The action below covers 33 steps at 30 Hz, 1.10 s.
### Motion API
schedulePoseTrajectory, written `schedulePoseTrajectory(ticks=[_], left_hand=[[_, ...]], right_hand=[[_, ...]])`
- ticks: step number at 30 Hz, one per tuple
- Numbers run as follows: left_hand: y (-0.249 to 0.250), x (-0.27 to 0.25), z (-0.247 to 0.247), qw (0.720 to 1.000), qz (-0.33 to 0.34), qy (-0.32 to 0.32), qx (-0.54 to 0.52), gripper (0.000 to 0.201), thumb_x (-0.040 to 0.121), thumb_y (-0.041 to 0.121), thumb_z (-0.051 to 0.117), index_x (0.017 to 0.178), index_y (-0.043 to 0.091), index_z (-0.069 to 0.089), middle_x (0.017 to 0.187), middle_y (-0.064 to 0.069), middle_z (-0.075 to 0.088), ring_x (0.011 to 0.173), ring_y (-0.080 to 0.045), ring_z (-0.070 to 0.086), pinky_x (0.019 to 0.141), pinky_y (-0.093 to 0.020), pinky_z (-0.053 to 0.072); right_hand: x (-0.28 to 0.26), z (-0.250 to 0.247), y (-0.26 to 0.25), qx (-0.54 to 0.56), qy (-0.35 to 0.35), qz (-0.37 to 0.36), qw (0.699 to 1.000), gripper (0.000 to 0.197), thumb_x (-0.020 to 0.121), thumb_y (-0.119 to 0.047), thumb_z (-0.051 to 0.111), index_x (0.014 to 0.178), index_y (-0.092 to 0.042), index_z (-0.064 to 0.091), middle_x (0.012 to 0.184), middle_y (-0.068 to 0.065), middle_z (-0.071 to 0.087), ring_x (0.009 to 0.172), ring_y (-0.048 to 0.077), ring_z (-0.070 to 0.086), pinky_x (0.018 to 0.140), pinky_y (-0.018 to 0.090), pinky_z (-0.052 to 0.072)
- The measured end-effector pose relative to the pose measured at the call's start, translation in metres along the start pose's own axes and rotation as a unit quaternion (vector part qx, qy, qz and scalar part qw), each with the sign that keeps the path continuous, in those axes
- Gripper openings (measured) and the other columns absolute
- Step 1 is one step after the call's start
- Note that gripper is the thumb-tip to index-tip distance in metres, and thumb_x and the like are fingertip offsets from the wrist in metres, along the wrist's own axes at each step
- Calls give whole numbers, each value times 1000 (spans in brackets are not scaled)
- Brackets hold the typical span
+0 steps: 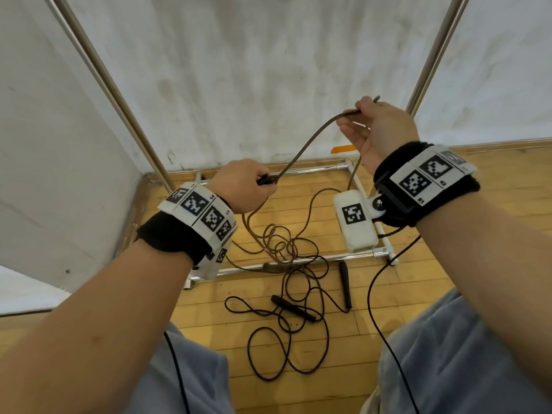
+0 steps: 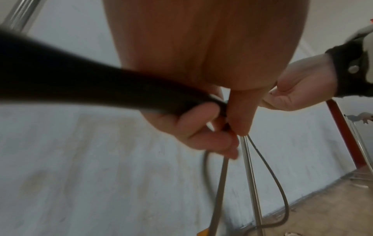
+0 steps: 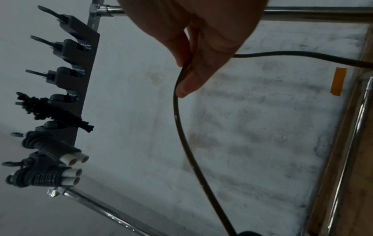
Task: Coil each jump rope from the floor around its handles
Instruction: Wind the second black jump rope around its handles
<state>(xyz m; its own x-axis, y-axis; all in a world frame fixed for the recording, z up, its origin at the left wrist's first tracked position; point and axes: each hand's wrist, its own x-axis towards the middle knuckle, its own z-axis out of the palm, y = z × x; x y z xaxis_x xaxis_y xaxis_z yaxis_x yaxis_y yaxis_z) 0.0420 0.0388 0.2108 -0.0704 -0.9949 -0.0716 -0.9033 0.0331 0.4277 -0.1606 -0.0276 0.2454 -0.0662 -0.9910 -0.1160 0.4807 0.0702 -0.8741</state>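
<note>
1. My left hand point(image 1: 242, 186) is closed around a black handle point(image 2: 60, 86) of the brown jump rope point(image 1: 301, 153). My fingers point(image 2: 201, 127) curl round the end where the rope comes out.
2. The brown rope goes up from my left hand to my right hand. The rest of it hangs down and lies in loose loops point(image 1: 277, 243) on the wooden floor point(image 1: 448, 264), by the shiny metal frame point(image 1: 298, 261).
3. A black jump rope point(image 1: 286, 333) lies on the floor too, nearer to my legs. Its two black handles point(image 1: 292, 308) lie apart, not wrapped.
4. My right hand point(image 1: 376, 130) is up higher. My thumb and fingers point(image 3: 191, 84) pinch the brown rope, and it bends over my hand.
5. In the right wrist view, a grey rack point(image 3: 80, 79) with hooks hangs on a metal bar. Two ropes already wound on white handles point(image 3: 46, 177) sit at one end of it, and a fuzzy black thing point(image 3: 50, 111) sits on another hook.
</note>
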Motion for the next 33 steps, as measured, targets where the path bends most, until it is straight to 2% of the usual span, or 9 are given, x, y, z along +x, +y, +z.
schedulePoseTrajectory(ticks=[4,10,16,19,22,24,26,29,33], left_hand=[[-1,0,-3,988,-20,38,-150,28,95,26,55,72,12,62,57,3,68,48,-1,61,51,-14,45],[0,1,-9,938,-93,107,-315,32,96,26,54,69,12,64,53,6,66,46,-5,59,41,-14,40],[1,-2,-18,853,-131,144,-484,20,97,23,53,83,10,59,58,4,68,46,-5,57,41,-16,38],[1,0,-20,817,-131,180,-532,16,98,23,52,92,9,55,58,3,68,48,-8,55,42,-18,38],[-1,1,-19,814,-121,209,-528,17,99,27,49,94,11,54,61,1,68,48,-12,52,43,-20,37],[-2,3,-17,831,-138,186,-506,30,100,39,43,95,14,57,70,1,70,50,-12,49,45,-22,38],[-3,3,-14,856,-158,141,-472,40,99,49,37,93,16,59,78,2,69,52,-10,46,48,-24,39],[1,-2,-6,905,-108,66,-406,12,93,28,54,93,17,59,86,2,66,60,-8,48,57,-24,37],[6,-6,8,957,-33,-26,-286,34,77,12,73,107,22,59,94,14,65,69,8,56,66,-18,37]], right_hand=[[1,1,10,6,-5,96,995,41,99,-40,39,94,-3,56,77,12,64,77,27,68,59,31,55],[-31,7,54,-223,-292,221,903,62,82,-56,54,127,-12,49,118,8,64,113,26,57,98,43,40],[-38,7,86,-243,-271,181,914,50,83,6,54,130,-8,46,129,11,58,118,24,54,101,43,41],[-43,8,91,-464,-339,123,809,26,85,-24,64,111,-20,65,109,-6,65,105,11,55,98,40,39],[-47,9,89,-572,-379,59,725,19,89,-33,60,87,-19,73,80,-5,66,76,8,56,76,31,46],[-47,11,82,-539,-366,48,757,19,92,-25,57,85,-13,70,75,0,69,67,10,61,64,24,51],[-44,14,69,-441,-303,52,843,16,93,-19,54,86,-11,66,69,-1,68,59,8,62,56,19,51],[-37,18,50,-258,-203,84,941,14,94,-12,52,86,-5,61,68,5,64,56,14,62,52,23,52],[-35,21,43,-112,-121,151,975,12,96,-11,50,87,-5,55,71,7,58,62,17,60,53,24,55]])
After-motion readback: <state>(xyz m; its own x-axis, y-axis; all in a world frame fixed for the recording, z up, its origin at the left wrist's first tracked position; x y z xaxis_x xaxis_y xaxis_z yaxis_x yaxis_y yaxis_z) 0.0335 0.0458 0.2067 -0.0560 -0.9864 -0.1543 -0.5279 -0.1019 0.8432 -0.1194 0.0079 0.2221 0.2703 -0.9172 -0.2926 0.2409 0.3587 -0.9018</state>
